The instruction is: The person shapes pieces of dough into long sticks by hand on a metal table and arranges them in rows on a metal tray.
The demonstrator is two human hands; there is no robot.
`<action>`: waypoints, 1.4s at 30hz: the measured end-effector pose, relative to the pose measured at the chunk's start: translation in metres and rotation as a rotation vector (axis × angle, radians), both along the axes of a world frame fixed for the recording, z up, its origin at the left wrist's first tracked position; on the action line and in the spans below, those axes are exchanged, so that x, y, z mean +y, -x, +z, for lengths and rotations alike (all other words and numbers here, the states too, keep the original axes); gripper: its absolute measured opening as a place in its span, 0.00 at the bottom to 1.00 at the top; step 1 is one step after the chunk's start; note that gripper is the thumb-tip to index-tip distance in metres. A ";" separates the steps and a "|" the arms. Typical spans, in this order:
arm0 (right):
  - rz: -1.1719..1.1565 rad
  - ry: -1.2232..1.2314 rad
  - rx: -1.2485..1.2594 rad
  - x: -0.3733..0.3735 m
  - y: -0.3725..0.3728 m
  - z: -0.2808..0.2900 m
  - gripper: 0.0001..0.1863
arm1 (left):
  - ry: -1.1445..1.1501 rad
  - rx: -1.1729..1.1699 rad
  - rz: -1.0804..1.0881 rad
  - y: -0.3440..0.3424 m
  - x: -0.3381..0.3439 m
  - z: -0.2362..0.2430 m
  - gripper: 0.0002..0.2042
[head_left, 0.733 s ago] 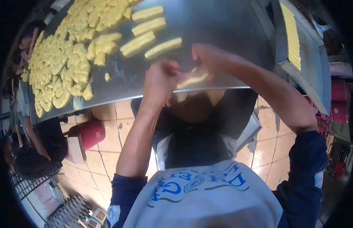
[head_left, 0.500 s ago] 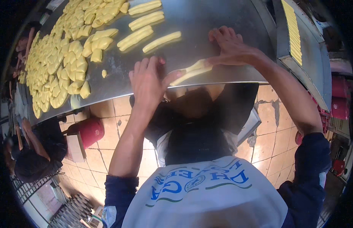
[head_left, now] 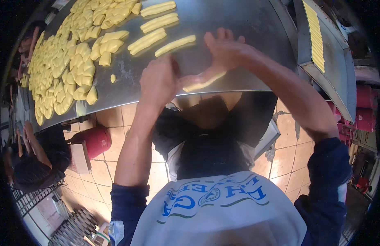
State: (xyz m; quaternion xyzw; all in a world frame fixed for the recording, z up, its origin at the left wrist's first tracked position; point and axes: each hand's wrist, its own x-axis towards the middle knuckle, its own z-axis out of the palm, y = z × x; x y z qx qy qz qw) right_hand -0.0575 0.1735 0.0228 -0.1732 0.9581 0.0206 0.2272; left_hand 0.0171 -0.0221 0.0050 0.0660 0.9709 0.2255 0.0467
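Observation:
A pale yellow strip of dough (head_left: 205,83) lies at the near edge of the steel table. My left hand (head_left: 159,80) is at its left end, with the thumb stretched out onto the dough; motion smears its other fingers. Above the strip, my right hand (head_left: 222,51) has its fingers spread and its thumb pointing down-left to the dough, close to the left thumb. The two thumbs and hands cover part of the strip. Just beyond them lies a separate dough stick (head_left: 175,45), with several more dough sticks (head_left: 147,41) farther back.
A large spread of cut dough pieces (head_left: 59,65) covers the table's left side. To the right stands a metal tray (head_left: 333,69) with a ridged yellow row (head_left: 315,35). A red tub (head_left: 96,141) stands on the tiled floor; another person (head_left: 34,164) works at far left.
My right hand has moved left toward my left hand, bringing the thumbs together over the dough strip. My left fingers have drawn in and blurred.

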 end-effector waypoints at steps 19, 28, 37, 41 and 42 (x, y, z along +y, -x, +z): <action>0.006 0.070 -0.035 0.040 0.017 0.003 0.53 | 0.025 0.186 0.080 -0.011 0.000 0.000 0.33; -0.136 0.026 0.107 0.030 0.006 -0.016 0.52 | 0.129 0.052 0.076 -0.002 0.017 0.001 0.36; -0.099 0.074 -0.003 0.038 0.012 -0.009 0.55 | -0.080 0.148 0.020 -0.010 0.003 -0.004 0.29; -0.226 -0.071 0.073 0.024 0.017 -0.003 0.58 | 0.054 0.254 0.028 -0.008 -0.001 -0.009 0.28; -0.227 -0.067 0.081 0.020 0.021 0.001 0.58 | 0.056 0.258 0.031 -0.008 -0.003 -0.009 0.28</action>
